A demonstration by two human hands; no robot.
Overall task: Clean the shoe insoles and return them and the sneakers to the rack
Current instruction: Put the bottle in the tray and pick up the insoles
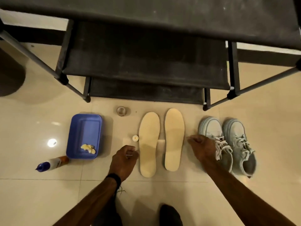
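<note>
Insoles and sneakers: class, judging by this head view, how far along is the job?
Done: both insoles lie out of the sneakers; a used wad sits in the blue tray. In hand: left hand and right hand hover beside them. Left: the rack holds nothing yet.

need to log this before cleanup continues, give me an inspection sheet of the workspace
surface: glossy beige tile floor, lamp glare at left
job's things: two insoles side by side; pale sneakers to their right; empty black rack behind
clutter: blue tray holding a yellowish wad; bottle lying on its side; small jar; small white cap
grippers: left hand pinches something thin; right hand loosely curled, blurred
cables: nothing seen
surroundings: dark shoe toe at bottom edge
</note>
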